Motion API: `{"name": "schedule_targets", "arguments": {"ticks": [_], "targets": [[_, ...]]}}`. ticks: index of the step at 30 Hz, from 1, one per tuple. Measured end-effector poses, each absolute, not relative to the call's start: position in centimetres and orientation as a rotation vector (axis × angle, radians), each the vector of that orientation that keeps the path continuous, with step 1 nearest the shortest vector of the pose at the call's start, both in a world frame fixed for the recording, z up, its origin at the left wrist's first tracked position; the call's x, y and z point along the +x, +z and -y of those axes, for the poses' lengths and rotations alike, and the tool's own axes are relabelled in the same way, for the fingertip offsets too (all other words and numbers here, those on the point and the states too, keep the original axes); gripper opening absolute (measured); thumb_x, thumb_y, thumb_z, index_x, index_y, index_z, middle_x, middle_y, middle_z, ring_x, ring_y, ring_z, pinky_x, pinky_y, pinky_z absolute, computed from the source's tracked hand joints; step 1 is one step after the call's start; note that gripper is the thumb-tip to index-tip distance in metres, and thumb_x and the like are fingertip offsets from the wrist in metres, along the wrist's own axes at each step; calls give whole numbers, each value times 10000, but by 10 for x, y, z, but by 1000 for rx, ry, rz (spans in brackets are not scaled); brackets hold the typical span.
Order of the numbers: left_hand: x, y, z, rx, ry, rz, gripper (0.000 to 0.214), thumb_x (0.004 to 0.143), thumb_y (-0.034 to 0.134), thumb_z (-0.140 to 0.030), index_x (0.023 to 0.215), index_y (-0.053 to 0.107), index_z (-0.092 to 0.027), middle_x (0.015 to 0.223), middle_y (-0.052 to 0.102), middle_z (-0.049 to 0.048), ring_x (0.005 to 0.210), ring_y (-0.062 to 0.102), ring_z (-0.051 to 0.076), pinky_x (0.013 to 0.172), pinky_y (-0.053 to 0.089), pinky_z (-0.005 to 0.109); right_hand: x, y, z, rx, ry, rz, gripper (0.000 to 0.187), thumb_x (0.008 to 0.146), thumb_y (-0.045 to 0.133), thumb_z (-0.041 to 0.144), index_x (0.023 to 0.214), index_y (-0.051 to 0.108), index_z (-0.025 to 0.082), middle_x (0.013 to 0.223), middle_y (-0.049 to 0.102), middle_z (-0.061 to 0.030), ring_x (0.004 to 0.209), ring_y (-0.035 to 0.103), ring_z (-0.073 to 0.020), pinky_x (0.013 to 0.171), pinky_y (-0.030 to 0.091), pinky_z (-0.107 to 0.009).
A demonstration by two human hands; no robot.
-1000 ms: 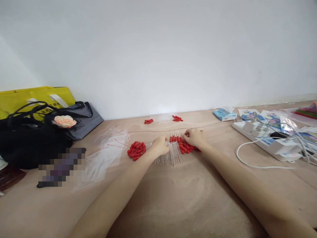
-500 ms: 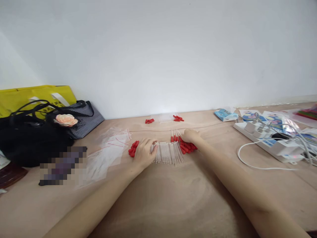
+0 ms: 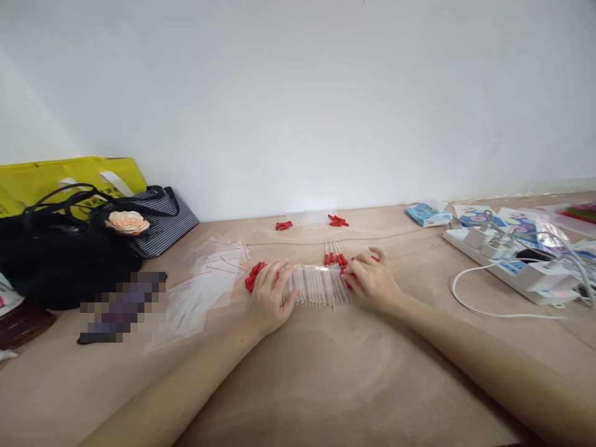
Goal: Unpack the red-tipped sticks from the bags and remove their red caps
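A row of thin clear dropper tubes (image 3: 316, 285) lies side by side in front of me. My left hand (image 3: 270, 301) rests at the left end of the row, thumb and fingers apart. Beside its fingers is a pile of red rubber bulbs (image 3: 254, 273), partly covered. At the right end, my right hand (image 3: 375, 282) lies with spread, bent fingers touching the tubes' edge, and red bulbs (image 3: 345, 279) show partly beneath it. Just behind the row are several droppers (image 3: 333, 256), clear tubes with red bulbs fitted, tips pointing to the wall.
Clear zip bags (image 3: 205, 292) are spread on the left, near a black bag (image 3: 69, 261). Farther back lie more tubes (image 3: 314, 220) between small groups of red bulbs (image 3: 338, 220). To the right are a white power strip (image 3: 507, 267) with cables and a blue packet (image 3: 427, 215).
My right hand has come back from behind the row to its right end, and its fingers have spread. One more dropper with a red bulb shows clearly behind. My left hand stays nearly in place.
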State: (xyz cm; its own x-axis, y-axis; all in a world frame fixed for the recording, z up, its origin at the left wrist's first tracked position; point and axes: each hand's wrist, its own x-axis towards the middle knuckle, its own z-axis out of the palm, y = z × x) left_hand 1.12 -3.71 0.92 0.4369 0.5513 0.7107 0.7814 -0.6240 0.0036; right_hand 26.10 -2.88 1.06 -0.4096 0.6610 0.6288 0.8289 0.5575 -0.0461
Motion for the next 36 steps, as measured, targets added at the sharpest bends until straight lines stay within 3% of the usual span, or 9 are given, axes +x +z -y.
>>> {"name": "schedule_targets", "arguments": {"ticks": [9,12,15,21,31,36], "targets": [[33,9,51,-2482,-811,826,188,823,480,-197,953,614,-219,1053,633,30,1075,508,207,1010,246,477,237,-4,51,-785,-416,2150,154,833,456,219,703,536,195,641,613,36,747,512,-118,887,225,-352],[35,6,50,-2508,-825,787,185,835,475,-177,960,608,-207,982,666,6,1041,541,189,1040,175,500,233,-4,52,-803,-412,2157,112,820,484,265,832,572,196,680,621,19,765,513,-130,889,229,-364],[34,5,50,-2515,-850,803,187,838,469,-160,939,618,-209,957,676,6,1039,549,185,1047,156,512,233,-4,51,-859,-439,2158,214,795,525,349,953,582,217,803,637,-6,824,509,-151,904,212,-394],[33,14,53,-2556,-823,776,201,841,451,-150,889,636,-211,958,676,18,1006,575,196,1042,129,558,235,-5,51,-781,-489,2185,122,798,532,331,784,624,252,824,636,30,848,507,-140,932,177,-413],[32,12,53,-2549,-893,740,225,828,440,-123,841,641,-223,909,690,0,978,591,187,1046,81,556,236,-2,54,-716,-502,2193,126,798,520,284,732,621,248,792,640,47,855,501,-146,934,187,-430],[18,12,50,-2548,-850,830,242,812,433,-117,823,646,-230,907,689,3,974,589,189,1031,147,541,249,-4,52,-767,-451,2169,155,796,503,250,700,624,245,806,633,32,862,496,-154,917,213,-424]]}}
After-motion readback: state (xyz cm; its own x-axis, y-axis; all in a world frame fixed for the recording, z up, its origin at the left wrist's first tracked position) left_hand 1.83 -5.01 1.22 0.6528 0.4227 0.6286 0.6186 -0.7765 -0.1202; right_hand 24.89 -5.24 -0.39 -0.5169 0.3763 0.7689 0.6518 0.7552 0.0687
